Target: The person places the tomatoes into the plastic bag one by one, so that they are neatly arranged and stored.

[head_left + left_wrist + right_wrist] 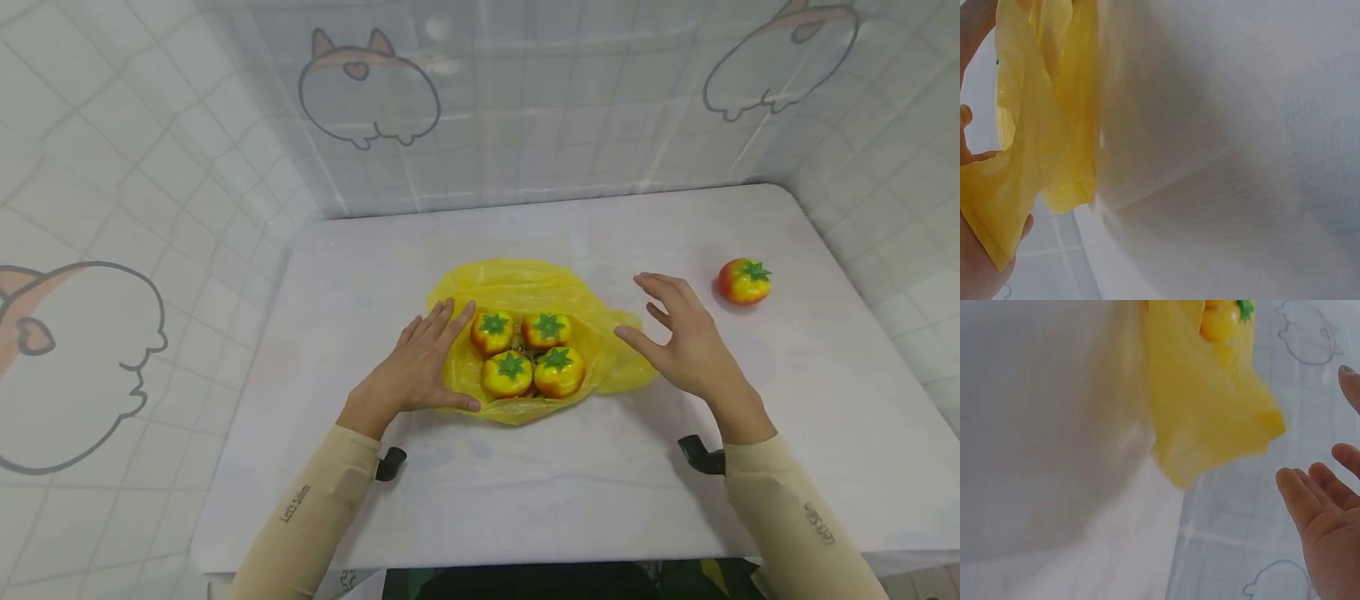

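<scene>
A thin yellow plastic bag (517,282) lies spread on the table, its mouth facing up. Several red-and-yellow tomatoes (559,375) with green star-shaped leaves sit grouped inside it. My left hand (420,364) is at the bag's left side, fingers spread and thumb along the near edge; in the left wrist view the bag's film (1029,144) covers part of this hand. To the right of the bag, my right hand (690,342) is held with parted, slightly bent fingers and nothing in it. The right wrist view shows a gap between the bag (1204,419) and these fingers.
One more tomato (743,282) lies on the table at the far right, beyond my right hand. A white cloth covers the table (345,258). Pale tiled-pattern sheets (525,108) with cartoon animals rise behind it and at both sides.
</scene>
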Action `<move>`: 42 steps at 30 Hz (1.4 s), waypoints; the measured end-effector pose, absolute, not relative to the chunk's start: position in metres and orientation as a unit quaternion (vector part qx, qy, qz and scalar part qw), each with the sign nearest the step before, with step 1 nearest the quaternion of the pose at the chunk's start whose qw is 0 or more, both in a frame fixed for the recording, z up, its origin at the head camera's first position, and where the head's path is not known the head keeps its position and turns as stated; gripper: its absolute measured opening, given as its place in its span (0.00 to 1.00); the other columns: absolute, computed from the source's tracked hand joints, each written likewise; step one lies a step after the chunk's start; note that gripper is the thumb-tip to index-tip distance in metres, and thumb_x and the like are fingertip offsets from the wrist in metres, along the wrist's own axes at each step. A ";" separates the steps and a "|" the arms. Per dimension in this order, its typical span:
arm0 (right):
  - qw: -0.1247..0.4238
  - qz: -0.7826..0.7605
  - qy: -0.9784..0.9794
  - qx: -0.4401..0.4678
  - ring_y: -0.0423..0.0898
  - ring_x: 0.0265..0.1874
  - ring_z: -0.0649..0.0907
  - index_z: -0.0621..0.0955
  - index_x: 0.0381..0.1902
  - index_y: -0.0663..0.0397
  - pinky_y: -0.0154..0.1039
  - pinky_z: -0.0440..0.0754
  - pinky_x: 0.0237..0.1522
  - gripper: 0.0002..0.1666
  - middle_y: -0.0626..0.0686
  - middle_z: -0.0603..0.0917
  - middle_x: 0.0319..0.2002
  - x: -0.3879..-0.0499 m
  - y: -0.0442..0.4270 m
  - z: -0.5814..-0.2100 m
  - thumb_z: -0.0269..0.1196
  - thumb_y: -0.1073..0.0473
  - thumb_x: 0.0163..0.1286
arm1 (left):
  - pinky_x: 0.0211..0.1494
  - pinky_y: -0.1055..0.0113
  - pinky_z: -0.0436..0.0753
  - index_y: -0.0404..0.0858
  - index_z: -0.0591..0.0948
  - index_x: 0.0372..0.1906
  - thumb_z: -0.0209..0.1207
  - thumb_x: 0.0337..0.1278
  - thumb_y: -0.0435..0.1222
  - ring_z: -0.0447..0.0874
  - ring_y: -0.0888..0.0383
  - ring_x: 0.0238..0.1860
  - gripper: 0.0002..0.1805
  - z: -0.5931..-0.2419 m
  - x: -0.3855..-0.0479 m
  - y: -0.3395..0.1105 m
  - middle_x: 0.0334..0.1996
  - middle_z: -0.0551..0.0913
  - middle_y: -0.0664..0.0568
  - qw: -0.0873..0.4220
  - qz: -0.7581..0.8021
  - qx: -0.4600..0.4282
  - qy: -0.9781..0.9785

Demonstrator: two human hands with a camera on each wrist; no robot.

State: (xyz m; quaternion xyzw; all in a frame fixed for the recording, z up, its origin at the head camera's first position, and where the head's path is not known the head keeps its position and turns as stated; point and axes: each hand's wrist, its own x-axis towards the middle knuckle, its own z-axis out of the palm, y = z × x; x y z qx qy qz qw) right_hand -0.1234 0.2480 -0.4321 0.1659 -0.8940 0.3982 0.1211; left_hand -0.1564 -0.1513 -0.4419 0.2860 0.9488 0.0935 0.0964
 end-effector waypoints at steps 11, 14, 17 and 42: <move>0.124 0.369 -0.916 0.099 0.63 0.72 0.66 0.68 0.76 0.56 0.69 0.71 0.65 0.46 0.61 0.65 0.76 -0.136 0.290 -0.438 0.75 0.55 0.65 | 0.81 0.37 0.47 0.61 0.29 0.82 0.66 0.32 0.79 0.35 0.44 0.84 0.78 -0.442 -0.156 -0.151 0.84 0.38 0.42 0.091 0.098 0.291 0.947; 0.139 0.356 -0.919 0.091 0.65 0.72 0.66 0.68 0.76 0.58 0.70 0.67 0.67 0.46 0.63 0.66 0.75 -0.136 0.302 -0.438 0.74 0.55 0.65 | 0.81 0.37 0.47 0.61 0.29 0.82 0.65 0.32 0.79 0.35 0.45 0.84 0.78 -0.442 -0.156 -0.151 0.84 0.38 0.43 0.089 0.098 0.290 0.948; 0.156 0.348 -0.921 0.085 0.67 0.72 0.66 0.69 0.75 0.60 0.71 0.63 0.70 0.44 0.65 0.67 0.74 -0.135 0.313 -0.440 0.74 0.55 0.65 | 0.81 0.38 0.47 0.61 0.30 0.83 0.65 0.32 0.80 0.35 0.45 0.84 0.78 -0.442 -0.155 -0.152 0.84 0.38 0.42 0.088 0.100 0.290 0.948; 0.030 0.291 -0.953 -0.075 0.72 0.79 0.43 0.47 0.83 0.61 0.77 0.47 0.70 0.57 0.66 0.36 0.82 -0.142 0.391 -0.464 0.63 0.40 0.73 | 0.81 0.39 0.47 0.60 0.27 0.82 0.64 0.32 0.80 0.35 0.46 0.84 0.79 -0.443 -0.153 -0.157 0.84 0.39 0.44 0.092 0.098 0.281 0.950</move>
